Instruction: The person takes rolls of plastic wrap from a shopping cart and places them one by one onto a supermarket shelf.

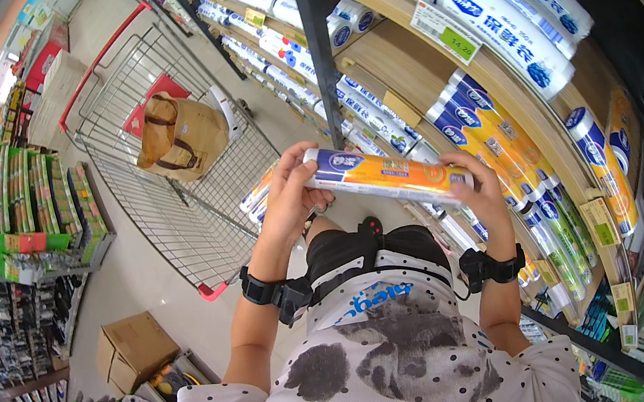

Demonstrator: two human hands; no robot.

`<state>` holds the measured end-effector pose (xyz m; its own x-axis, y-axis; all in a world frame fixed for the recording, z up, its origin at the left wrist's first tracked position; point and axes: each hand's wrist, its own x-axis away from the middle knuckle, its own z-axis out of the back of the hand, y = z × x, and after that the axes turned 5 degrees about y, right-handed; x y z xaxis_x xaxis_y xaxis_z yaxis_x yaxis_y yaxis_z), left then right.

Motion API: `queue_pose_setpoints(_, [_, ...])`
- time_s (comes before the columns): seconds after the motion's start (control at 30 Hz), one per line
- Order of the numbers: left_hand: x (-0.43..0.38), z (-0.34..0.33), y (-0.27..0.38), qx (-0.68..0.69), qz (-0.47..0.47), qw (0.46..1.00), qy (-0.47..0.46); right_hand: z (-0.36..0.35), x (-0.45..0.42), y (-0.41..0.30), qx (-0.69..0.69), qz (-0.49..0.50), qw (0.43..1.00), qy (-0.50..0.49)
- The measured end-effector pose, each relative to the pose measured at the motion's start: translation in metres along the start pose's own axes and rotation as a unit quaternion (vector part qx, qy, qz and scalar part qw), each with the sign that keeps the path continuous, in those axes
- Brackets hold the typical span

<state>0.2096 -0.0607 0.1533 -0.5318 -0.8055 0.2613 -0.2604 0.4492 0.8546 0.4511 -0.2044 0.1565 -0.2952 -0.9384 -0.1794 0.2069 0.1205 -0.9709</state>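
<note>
An orange and dark-blue packaged roll (386,174) is held crosswise before my body, tilted slightly down to the right. My left hand (289,190) grips its left end, thumb on top. Around the right end curl the fingers of my right hand (477,182), slightly blurred. Further orange and blue rolls (259,192) show just left of my left hand; whether they rest in the cart or against the hand I cannot tell. Similar orange rolls (488,128) stand in a row on the shelf to the right.
A wire shopping cart (144,207) with a red handle stands at the left, a brown bag (189,136) inside it. Shelving (502,77) with white bag rolls (505,30) rises close on the right, behind a black upright post (316,47). A cardboard box (133,348) sits lower left.
</note>
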Motion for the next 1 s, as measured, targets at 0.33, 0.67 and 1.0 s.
queue_pose_setpoints(0.33, [0.009, 0.075, 0.054, -0.018, -0.067, 0.979, 0.192, -0.053, -0.029, 0.028, -0.162, -0.148, 0.974, -0.055])
queue_pose_setpoints(0.67, [0.044, 0.125, 0.029, -0.004, -0.006, 0.956, 0.293, -0.129, -0.082, 0.055, -0.147, -0.201, 0.947, -0.205])
queue_pose_setpoints(1.0, [0.051, 0.184, 0.012, -0.033, 0.106, 0.952, 0.285, -0.197, -0.129, 0.078, -0.145, -0.319, 0.896, -0.273])
